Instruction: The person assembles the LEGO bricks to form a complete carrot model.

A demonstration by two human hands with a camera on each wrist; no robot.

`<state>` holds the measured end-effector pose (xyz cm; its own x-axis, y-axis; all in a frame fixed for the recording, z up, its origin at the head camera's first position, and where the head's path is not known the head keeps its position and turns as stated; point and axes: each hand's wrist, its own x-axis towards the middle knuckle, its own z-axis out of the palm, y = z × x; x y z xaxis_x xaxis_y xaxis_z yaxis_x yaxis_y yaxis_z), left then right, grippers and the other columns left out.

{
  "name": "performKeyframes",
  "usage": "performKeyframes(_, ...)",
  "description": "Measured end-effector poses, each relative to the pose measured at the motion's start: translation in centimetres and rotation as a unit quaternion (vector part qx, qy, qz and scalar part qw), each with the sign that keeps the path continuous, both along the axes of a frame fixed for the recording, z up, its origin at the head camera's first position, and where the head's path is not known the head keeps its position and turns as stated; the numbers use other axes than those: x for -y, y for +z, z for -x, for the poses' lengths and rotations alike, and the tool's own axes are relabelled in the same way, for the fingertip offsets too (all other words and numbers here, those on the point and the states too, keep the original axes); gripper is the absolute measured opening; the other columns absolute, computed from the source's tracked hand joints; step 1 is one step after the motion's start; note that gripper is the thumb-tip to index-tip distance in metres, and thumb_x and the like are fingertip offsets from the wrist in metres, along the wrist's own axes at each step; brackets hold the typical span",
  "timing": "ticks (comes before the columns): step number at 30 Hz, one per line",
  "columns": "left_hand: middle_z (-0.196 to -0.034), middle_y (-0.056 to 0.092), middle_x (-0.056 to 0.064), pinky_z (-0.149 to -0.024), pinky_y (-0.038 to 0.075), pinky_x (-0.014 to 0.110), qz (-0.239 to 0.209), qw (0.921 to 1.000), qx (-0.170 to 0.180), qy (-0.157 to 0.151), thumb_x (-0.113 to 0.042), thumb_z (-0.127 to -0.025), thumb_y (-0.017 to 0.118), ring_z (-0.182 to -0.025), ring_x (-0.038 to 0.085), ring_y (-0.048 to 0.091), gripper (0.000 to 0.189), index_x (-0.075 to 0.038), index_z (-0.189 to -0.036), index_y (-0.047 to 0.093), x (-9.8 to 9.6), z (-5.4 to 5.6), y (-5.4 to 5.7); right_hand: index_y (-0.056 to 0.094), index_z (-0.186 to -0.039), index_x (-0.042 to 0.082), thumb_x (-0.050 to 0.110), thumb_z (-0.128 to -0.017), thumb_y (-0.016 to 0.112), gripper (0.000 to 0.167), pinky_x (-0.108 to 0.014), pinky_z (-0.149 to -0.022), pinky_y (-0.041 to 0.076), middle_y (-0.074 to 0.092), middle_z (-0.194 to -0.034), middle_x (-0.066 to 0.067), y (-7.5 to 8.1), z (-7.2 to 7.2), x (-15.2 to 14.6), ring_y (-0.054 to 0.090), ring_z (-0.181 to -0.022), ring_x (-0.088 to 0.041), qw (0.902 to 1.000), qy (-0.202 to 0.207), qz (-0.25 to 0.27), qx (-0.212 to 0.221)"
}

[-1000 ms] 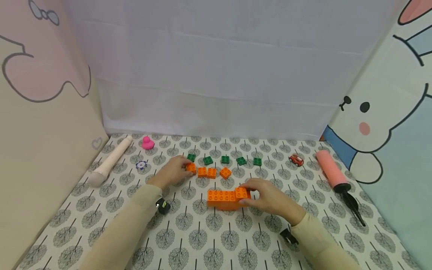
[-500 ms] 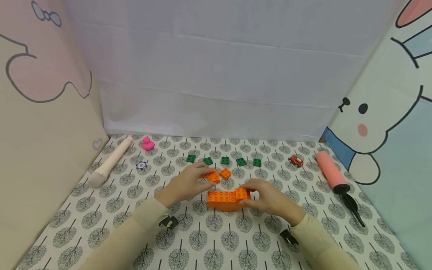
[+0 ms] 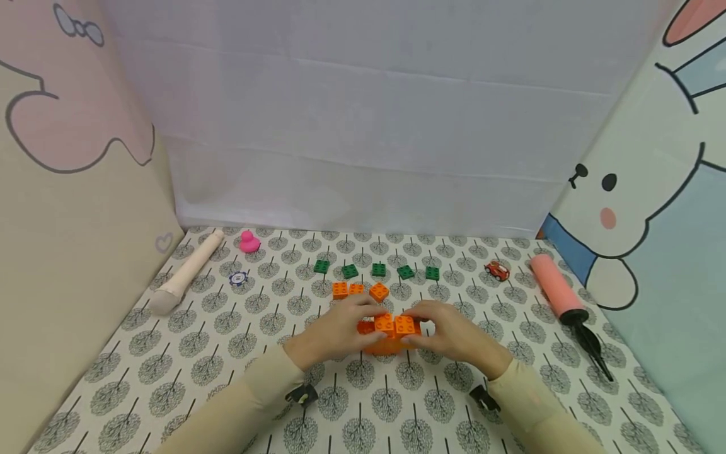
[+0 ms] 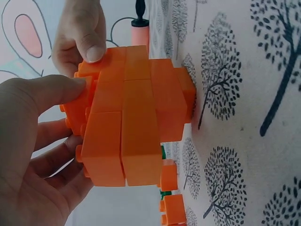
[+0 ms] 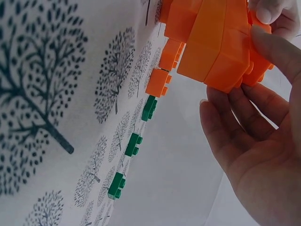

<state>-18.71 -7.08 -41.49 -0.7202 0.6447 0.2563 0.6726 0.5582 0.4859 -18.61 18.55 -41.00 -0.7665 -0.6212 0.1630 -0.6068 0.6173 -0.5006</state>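
My left hand (image 3: 337, 331) pinches a square orange toy brick (image 3: 383, 323) between thumb and fingers, on the studded top of a stepped orange brick build (image 4: 108, 146). In the left wrist view that brick (image 4: 77, 106) sits slightly tilted; whether it is fully seated I cannot tell. My right hand (image 3: 448, 329) grips the build's right end, thumb and fingers around the top brick (image 3: 404, 324) there. From the left wrist view the build narrows downward in layers. Both hands hide part of its upper row in the head view.
Behind the build lie three loose orange bricks, one turned askew (image 3: 379, 291). Several green bricks (image 3: 379, 270) form a row farther back. A pink duck (image 3: 249, 242), poker chip (image 3: 238, 278) and pale club-shaped object (image 3: 184, 274) lie left; a red toy car (image 3: 497, 270) and pink pump (image 3: 558, 287) lie right.
My left hand has carried an orange brick from the left end of the loose orange row, right and nearer, onto the build beside the right top brick. My right hand has stayed in place.
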Motion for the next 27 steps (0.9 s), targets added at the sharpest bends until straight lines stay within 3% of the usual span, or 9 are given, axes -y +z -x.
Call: performKeyframes(27, -0.116, 0.063, 0.001, -0.084, 0.052, 0.020, 0.032, 0.9994, 0.008, -0.009, -0.031, -0.092, 0.072, -0.098, 0.010, 0.057, 0.046, -0.009, -0.131, 0.066, -0.42, 0.25, 0.31, 0.070, -0.121, 0.015, 0.037, -0.089, 0.074, 0.038, -0.038, -0.091, 0.054, 0.070, -0.113, 0.007, 0.06, -0.15, 0.14, 0.063, -0.102, -0.011, 1.0000, -0.008, -0.003, -0.004)
